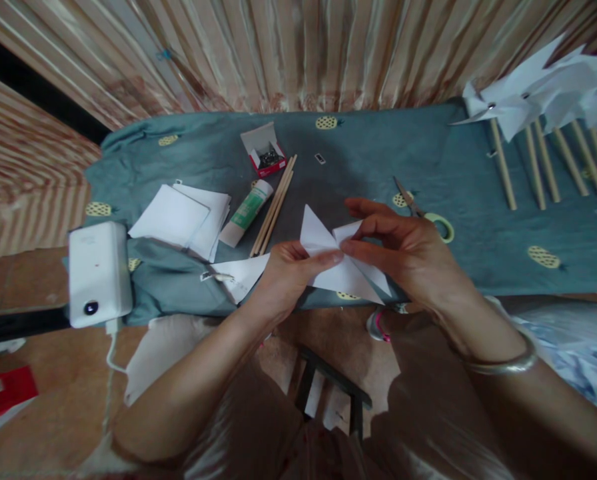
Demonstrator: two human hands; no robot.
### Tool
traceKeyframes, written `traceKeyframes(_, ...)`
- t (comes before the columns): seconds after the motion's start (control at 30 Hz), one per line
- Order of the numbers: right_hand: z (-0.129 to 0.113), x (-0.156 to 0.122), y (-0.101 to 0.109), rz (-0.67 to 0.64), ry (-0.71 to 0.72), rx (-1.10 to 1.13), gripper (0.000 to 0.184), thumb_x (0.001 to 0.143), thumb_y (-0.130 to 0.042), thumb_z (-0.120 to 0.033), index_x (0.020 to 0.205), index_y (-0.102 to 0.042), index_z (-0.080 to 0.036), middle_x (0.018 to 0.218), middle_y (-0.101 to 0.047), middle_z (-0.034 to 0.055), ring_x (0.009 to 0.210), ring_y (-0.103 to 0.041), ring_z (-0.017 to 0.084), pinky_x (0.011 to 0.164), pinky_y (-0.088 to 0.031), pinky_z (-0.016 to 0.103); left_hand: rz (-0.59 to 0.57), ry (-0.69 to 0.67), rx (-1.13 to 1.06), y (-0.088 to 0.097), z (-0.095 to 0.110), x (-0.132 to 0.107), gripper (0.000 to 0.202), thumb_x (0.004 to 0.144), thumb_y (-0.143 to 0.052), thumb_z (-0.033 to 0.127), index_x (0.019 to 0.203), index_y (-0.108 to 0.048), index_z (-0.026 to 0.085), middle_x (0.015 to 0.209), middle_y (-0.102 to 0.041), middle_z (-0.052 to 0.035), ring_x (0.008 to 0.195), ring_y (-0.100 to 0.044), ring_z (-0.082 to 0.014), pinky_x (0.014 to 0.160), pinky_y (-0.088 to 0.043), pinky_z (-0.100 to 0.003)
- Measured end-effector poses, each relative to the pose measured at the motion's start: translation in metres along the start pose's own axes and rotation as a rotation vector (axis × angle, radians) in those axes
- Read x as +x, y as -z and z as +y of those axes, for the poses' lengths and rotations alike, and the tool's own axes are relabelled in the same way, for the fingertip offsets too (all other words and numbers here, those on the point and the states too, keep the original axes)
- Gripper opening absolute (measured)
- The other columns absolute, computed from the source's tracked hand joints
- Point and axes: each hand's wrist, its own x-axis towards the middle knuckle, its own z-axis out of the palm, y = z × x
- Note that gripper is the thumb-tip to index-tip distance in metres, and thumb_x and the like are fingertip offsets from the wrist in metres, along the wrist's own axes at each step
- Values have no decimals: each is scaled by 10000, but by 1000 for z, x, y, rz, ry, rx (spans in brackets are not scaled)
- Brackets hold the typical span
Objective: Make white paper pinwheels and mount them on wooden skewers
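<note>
1. The left hand (pixel 288 275) pinches the white paper pinwheel (pixel 347 280), its thumb pressed flat on the upper face beside the middle; the fingers beneath are hidden by the paper.
2. The right hand (pixel 403 250) grips the same piece from the other side, thumb and fingertips closed on a folded blade near the centre, with at least 1 finger raised off the sheet. A silver bangle (pixel 503 365) circles that wrist.
3. The pinwheel is held between the 2 hands over the table's near edge, some points fanned out and no stick visible on it.
4. Just beyond the right hand lie scissors (pixel 418 211) with a pale green handle, their blades pointing away from the person.
5. By the left hand, 1 white sheet (pixel 248 275) lies at the edge, with a small strip (pixel 218 276) on top, too blurred to identify.
6. Farther out, slim wooden sticks (pixel 274 208) lie side by side next to a green-and-white glue stick (pixel 247 212); near their far ends, a red-and-white carton (pixel 269 164) stands open, showing small dark metal pieces (pixel 268 158).
7. To the left is a stack of white paper (pixel 173 215), then a white power bank (pixel 97 270) with a cable (pixel 111 353) plugged in.
8. At the far right, assembled pinwheels (pixel 523 97) on wooden handles (pixel 503 167) overlap in a row on the pineapple-print tablecloth (pixel 368 150).
</note>
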Motion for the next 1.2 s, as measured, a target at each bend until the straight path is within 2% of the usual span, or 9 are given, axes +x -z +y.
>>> traceKeyframes(0.23,-1,0,0,-5,-2,-11,92,696,-790,-296,666,-705,-277,1243,-657,13,1256,-551,292,1107,-390,526,-7,-27,-1,0,-1,1,169,594,-813,241,739,-761,172,659,-717,0,639,-654,-130,678,-520,-263)
traceKeyframes(0.6,-2,-1,-1,-16,-26,41,79,665,-791,-259,670,-713,-269,1226,-663,12,1278,-525,273,1127,-348,483,4,-58,29,2,-3,3,193,585,-806,235,754,-748,162,694,-724,-7,636,-651,-144,694,-514,-290)
traceKeyframes(0.73,-5,1,2,91,-32,121,114,645,-806,-255,704,-708,-258,1148,-695,19,1244,-555,247,1058,-429,438,37,-47,21,2,-2,4,190,572,-810,238,730,-739,160,702,-730,-7,622,-646,-135,681,-511,-279)
traceKeyframes(0.83,-6,2,5,160,-74,242,251,616,-831,-267,829,-700,-269,1106,-710,8,1125,-632,212,959,-516,385,64,-35,18,3,-2,4,177,568,-805,229,717,-737,161,699,-730,-5,607,-637,-123,669,-506,-265)
traceKeyframes(1.0,-4,3,7,-52,-221,327,537,597,-859,-297,1089,-645,-287,903,-765,5,812,-726,214,741,-602,375,34,-35,39,3,0,3,196,572,-812,246,732,-743,157,739,-742,-27,648,-658,-154,690,-513,-292)
traceKeyframes(1.1,-4,4,11,-94,-256,327,601,581,-865,-278,1133,-627,-281,795,-762,-16,678,-718,199,639,-597,343,37,-30,70,4,1,3,209,557,-825,246,728,-749,151,717,-738,-27,645,-658,-158,684,-509,-290)
traceKeyframes(1.2,-5,5,14,-114,-264,347,605,570,-863,-251,1128,-633,-286,790,-765,-19,653,-713,186,601,-587,314,46,-22,80,4,1,4,207,538,-835,249,700,-748,153,697,-733,-22,627,-647,-147,660,-503,-276)
